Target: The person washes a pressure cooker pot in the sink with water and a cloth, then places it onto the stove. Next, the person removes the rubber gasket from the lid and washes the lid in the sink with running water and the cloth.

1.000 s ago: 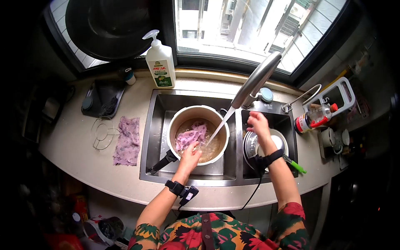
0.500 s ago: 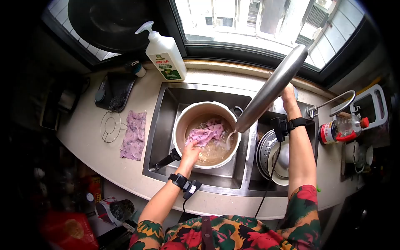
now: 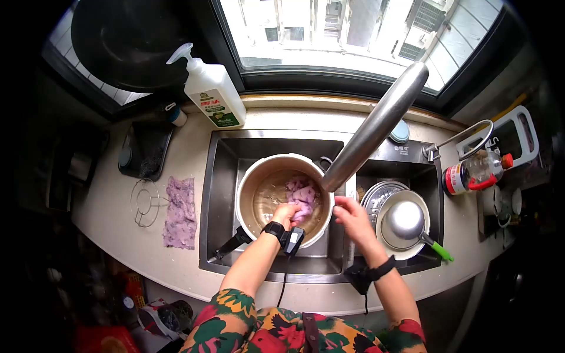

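Observation:
My left hand [image 3: 287,215] reaches into a pot [image 3: 242,203] in the left sink basin, its fingers closed on a wet pink-purple cloth [image 3: 303,194]. Slightly cloudy water [image 3: 268,197] surrounds the cloth. Just outside the pot's right rim is my right hand [image 3: 353,220], fingers apart and holding nothing. The thick metal faucet [image 3: 376,129] slants down to the pot's right rim, and no stream shows at its mouth. The pot's black handle [image 3: 232,242] points to the lower left.
A second purple cloth [image 3: 179,213] lies flat on the left counter beside a wire rack [image 3: 145,203]. A pump bottle [image 3: 215,97] stands behind the sink. In the right basin sit stacked bowls and a green-handled ladle [image 3: 406,225]. A red-capped bottle [image 3: 477,173] is farther right.
My right hand has come from behind the faucet down to the pot's right side. The water stream is no longer visible. My left hand has moved right in the pot, gripping the cloth.

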`<move>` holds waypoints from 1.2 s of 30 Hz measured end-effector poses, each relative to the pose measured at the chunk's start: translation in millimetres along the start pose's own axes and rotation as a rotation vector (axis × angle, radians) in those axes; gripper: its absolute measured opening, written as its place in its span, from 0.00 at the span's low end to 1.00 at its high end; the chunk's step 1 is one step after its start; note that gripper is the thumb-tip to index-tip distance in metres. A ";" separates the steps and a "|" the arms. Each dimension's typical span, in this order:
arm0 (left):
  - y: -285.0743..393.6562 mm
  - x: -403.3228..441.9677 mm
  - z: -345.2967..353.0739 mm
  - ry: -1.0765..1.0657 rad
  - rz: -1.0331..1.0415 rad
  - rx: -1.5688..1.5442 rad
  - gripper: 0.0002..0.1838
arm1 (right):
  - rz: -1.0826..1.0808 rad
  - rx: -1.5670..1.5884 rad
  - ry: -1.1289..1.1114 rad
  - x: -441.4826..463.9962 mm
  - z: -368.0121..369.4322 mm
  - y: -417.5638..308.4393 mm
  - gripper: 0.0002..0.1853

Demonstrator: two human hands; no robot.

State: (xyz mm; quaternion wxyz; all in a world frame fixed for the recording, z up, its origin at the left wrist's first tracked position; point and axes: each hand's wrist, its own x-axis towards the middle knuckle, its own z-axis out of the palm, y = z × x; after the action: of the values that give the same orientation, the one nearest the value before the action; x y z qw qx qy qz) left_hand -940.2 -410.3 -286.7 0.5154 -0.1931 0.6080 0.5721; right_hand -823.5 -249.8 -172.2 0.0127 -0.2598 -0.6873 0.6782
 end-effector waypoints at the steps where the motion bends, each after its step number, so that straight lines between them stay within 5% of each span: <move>1: 5.7 -17.9 6.8 0.003 0.085 -0.128 0.08 | 0.029 -0.056 -0.057 1.3 10.2 1.3 0.18; 4: 40.2 -33.8 13.3 0.158 0.279 -0.202 0.08 | -0.365 -0.599 0.172 4.0 37.1 11.3 0.22; 7: 62.6 -12.1 -2.1 0.196 0.435 -0.506 0.10 | -0.330 -0.557 0.276 7.5 50.5 11.5 0.26; 11: 72.8 33.2 8.2 -0.049 0.523 -0.673 0.19 | -0.306 -0.544 0.309 9.4 49.5 29.1 0.32; 14: 57.7 35.2 50.1 -0.403 0.366 -0.814 0.21 | -0.361 -0.588 0.262 12.2 43.5 29.4 0.33; 18: 17.4 28.3 53.6 -0.726 0.171 -0.508 0.16 | -0.408 -0.640 0.272 24.4 40.4 54.8 0.31; 20: 5.1 -4.4 39.9 -0.649 -0.036 -0.130 0.16 | -0.354 -0.620 0.249 21.0 43.2 44.6 0.31; 23: -3.0 -24.3 2.5 -0.765 -0.075 0.390 0.15 | -0.426 -0.674 0.235 20.2 42.8 40.7 0.34; 25: 13.3 -29.4 -30.7 -0.741 -0.130 1.142 0.19 | -0.433 -0.660 0.235 17.4 45.4 39.5 0.34; 26: 32.5 -61.0 -27.6 -0.561 0.087 1.691 0.23 | -0.451 -0.647 0.235 15.9 45.7 37.0 0.34; 28: 47.5 -72.6 -39.2 -0.226 -0.018 2.252 0.21 | -0.445 -0.630 0.242 10.6 44.7 32.7 0.35; 30: 60.4 -66.4 -49.6 -0.052 0.185 2.812 0.20 | -0.361 -0.608 0.220 8.6 45.7 27.0 0.34; 32: 84.5 -67.2 -44.8 0.183 0.482 3.091 0.25 | -0.384 -0.621 0.232 10.3 45.7 31.9 0.34; 33: 98.6 -70.8 -29.3 0.138 0.360 3.193 0.25 | -0.393 -0.629 0.240 10.2 45.8 31.1 0.34; 34: 100.5 -57.9 -34.7 0.346 0.586 3.199 0.26 | -0.403 -0.636 0.247 10.1 46.0 31.2 0.34; 36: 102.2 -40.8 -43.2 0.314 0.656 3.318 0.28 | -0.389 -0.634 0.252 10.4 46.3 30.9 0.34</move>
State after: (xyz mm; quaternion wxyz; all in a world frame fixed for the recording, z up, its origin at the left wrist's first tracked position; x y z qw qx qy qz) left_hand -1025.9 -435.7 -209.4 0.0438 -0.5879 -0.5614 0.5808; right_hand -839.0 -290.5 -208.4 0.1443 -0.1968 -0.8922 0.3801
